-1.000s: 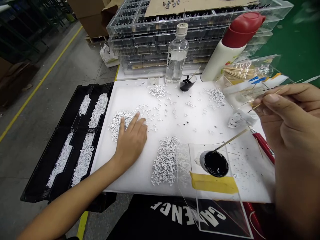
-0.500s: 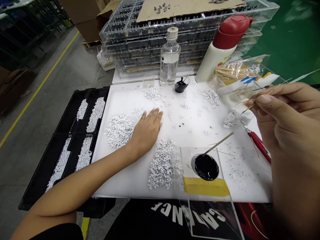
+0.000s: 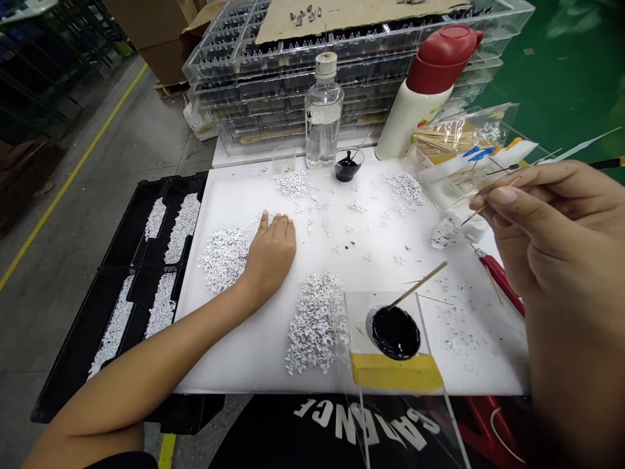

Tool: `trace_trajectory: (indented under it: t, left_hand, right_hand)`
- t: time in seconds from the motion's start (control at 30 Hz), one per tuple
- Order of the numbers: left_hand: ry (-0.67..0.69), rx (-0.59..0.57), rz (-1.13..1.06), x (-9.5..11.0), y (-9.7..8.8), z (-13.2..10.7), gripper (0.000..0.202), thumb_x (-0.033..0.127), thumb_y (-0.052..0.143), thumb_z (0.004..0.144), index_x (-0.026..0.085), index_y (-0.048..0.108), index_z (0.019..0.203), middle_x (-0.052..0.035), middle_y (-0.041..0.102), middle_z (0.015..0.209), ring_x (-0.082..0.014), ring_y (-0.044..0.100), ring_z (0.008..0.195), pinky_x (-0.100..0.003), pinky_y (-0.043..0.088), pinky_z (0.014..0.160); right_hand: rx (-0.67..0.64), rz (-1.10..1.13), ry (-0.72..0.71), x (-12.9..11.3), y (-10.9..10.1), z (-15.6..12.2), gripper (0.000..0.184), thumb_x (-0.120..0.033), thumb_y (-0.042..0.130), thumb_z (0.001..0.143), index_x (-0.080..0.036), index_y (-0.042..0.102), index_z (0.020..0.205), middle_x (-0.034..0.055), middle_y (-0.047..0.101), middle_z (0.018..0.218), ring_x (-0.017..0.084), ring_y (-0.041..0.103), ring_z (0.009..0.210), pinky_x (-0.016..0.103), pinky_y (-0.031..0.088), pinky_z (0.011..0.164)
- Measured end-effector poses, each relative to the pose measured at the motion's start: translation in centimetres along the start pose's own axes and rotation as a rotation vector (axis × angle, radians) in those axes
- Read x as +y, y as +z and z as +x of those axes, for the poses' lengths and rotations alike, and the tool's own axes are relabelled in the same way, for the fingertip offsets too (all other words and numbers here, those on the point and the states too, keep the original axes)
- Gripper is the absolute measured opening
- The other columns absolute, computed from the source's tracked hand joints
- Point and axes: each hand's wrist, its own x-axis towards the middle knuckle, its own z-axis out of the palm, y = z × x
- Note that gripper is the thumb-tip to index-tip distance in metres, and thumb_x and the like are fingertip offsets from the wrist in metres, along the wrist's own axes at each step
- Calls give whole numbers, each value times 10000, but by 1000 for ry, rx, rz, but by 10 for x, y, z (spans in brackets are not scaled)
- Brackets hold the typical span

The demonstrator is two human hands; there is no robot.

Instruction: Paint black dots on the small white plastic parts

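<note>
My left hand (image 3: 271, 255) rests palm down on the white board (image 3: 234, 345), fingers bent but apart. It touches the right edge of a pile of small white curved pieces (image 3: 222, 257). Whether any pieces lie under the palm is hidden. At the right, my raised right hand (image 3: 541, 221) pinches a thin wooden stick (image 3: 481, 210), its dark fine tip pointing down-left. Below, a round cup of black paste (image 3: 398, 335) with a wooden stick (image 3: 420, 285) in it sits on a clear plate with yellow tape (image 3: 395, 372). Another heap of white pieces (image 3: 312, 326) lies left of it.
A black compartment tray (image 3: 114, 254) with white pieces stands left. Behind are a clear bottle (image 3: 323, 120), a small cup of black liquid (image 3: 347, 168), a red-topped flask (image 3: 424, 91) and stacked clear trays (image 3: 234, 78). Bagged sticks (image 3: 442, 138) and a red-handled tool (image 3: 502, 280) lie right.
My left hand has drawn back left toward the pile, and its stretched fingers have bent. The right hand keeps its pinch on the stick. The whole view has shifted slightly.
</note>
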Motion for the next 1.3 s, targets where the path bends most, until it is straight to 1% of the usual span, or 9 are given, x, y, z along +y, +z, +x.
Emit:
trace_trajectory:
  t: [0.2, 0.3, 0.4, 0.6, 0.8, 0.93, 1.03, 1.2, 1.3]
  left_hand:
    - [-61, 15, 15, -17, -17, -16, 286, 106, 557, 1064, 84, 692, 1315, -183, 746, 1325, -314, 699, 1308, -657, 428, 1244]
    - [-58, 14, -11, -12, -20, -5, 408, 128, 388, 1110, 30, 634, 1421, -261, 685, 1424, -338, 641, 1399, -670, 334, 1301]
    - [-60, -9, -24, -4, -14, 13, 432, 189, 435, 1121, 64, 549, 1518, -239, 600, 1544, -332, 549, 1493, -657, 290, 1322]
    - [-129, -67, -1, -9, -6, 11, 439, 293, 691, 1037, 153, 613, 1446, -158, 621, 1524, -343, 567, 1456, -675, 352, 1276]
    - [-136, -62, -2, -19, -31, 15, 298, 117, 479, 1073, 110, 736, 1224, -141, 791, 1114, -295, 750, 1096, -668, 356, 1260]
    - [-77, -32, -59, -15, -38, 46, 259, 193, 559, 1071, 214, 733, 1262, -95, 785, 1129, -267, 738, 1044, -548, 551, 1073]
    - [-42, -30, -111, -14, -33, 61, 139, 261, 646, 1054, 189, 747, 1118, -67, 763, 1107, -233, 719, 1061, -476, 586, 1004]
    - [-65, 10, -242, -21, -22, 58, 183, 337, 681, 1045, 162, 725, 1013, -64, 749, 1084, -217, 719, 1045, -459, 602, 994]
    - [-100, 60, -387, -20, -27, 50, 124, 253, 700, 1025, 158, 727, 949, -45, 758, 988, -200, 728, 954, -431, 619, 939]
  right_hand:
    - [-15, 3, -5, 5, -5, 2, 185, -219, 902, 629, -231, 779, 767, 15, 691, 731, 150, 638, 689, 305, 430, 636]
    - [-13, -11, -8, 5, -5, 1, 206, -259, 935, 629, -252, 782, 768, 13, 700, 737, 161, 636, 694, 307, 438, 621]
    - [-8, -11, -17, 5, -5, 1, 231, -261, 946, 617, -249, 780, 777, 10, 705, 741, 161, 644, 693, 301, 457, 629]
    - [-14, 1, -6, 6, -6, 2, 226, -222, 929, 642, -209, 759, 792, 8, 670, 734, 137, 642, 681, 286, 463, 643]
    - [-16, 1, -7, 2, -6, -2, 224, -226, 937, 640, -243, 779, 799, 4, 698, 769, 154, 653, 704, 319, 500, 671]
    - [5, 6, -18, 1, -5, -2, 202, -168, 895, 650, -235, 784, 805, 5, 715, 774, 149, 659, 693, 304, 489, 655]
    - [17, 13, -15, 0, -5, 0, 198, -162, 888, 655, -231, 789, 813, 6, 727, 788, 140, 662, 699, 292, 479, 641]
    - [15, -14, -1, 0, -8, -2, 188, -170, 889, 664, -223, 788, 813, 12, 733, 777, 133, 647, 668, 279, 446, 614]
    - [1, -9, 12, 1, -8, -3, 190, -155, 884, 658, -230, 790, 805, 5, 732, 772, 134, 653, 676, 272, 464, 627]
